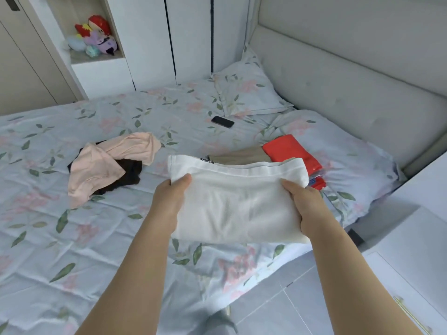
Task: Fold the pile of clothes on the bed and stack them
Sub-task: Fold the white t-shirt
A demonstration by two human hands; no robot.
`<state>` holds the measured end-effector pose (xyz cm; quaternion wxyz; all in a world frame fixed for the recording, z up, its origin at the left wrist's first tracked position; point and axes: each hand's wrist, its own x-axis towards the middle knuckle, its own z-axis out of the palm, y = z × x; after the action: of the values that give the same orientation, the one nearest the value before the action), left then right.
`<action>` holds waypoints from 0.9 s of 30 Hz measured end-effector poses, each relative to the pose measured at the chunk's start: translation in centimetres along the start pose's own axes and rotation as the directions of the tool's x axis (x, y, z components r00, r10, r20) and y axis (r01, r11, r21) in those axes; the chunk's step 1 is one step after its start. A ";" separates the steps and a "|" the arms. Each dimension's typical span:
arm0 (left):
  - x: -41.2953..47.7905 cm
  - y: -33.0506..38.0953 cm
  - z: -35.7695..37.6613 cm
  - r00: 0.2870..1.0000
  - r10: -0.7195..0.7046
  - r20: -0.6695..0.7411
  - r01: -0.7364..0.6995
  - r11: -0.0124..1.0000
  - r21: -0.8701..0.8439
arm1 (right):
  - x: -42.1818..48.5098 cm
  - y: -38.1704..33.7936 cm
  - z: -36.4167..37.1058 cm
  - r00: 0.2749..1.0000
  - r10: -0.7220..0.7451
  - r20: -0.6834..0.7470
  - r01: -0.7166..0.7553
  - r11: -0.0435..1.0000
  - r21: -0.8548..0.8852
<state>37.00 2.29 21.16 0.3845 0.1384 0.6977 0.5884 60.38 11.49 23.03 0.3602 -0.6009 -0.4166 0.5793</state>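
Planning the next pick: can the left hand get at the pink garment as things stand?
Probably not yet: the left hand grips the folded white garment, shared with the right hand. The way looks free; the pink garment lies on the bed to its left, nothing between.

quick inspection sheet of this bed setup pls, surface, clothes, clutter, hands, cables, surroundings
surface: bed with a floral sheet, wrinkled
job's things: folded white garment held above the bed; unfolded pink garment lying over a dark garment on the left; folded red garment and beige garment beyond the white one, their overlap partly hidden
clutter: phone on the sheet near the pillow
grippers: left hand and right hand each grip a side of the white garment, thumbs on top
cables: nothing seen
surroundings: padded headboard on the right, white wardrobe behind, plush toys in a niche, tiled floor
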 end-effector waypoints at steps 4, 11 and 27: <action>3.4 -1.3 5.6 0.998 -0.056 0.028 0.055 0.998 0.018 | 5.1 0.0 -2.1 0.997 0.051 -0.050 -0.051 0.999 -0.011; 7.8 -1.5 13.8 0.987 -0.145 0.065 0.139 0.987 0.083 | 13.7 -0.3 -5.2 0.988 0.125 -0.095 -0.129 0.991 -0.035; 12.7 -6.8 29.5 0.929 -0.329 -0.172 0.335 0.942 0.011 | 34.9 -1.3 -11.9 0.934 0.314 0.168 -0.270 0.933 -0.239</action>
<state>50.99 29.73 9.74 0.4155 -0.0239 0.7525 0.5104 71.48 44.68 11.22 0.1589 -0.6290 -0.4162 0.6371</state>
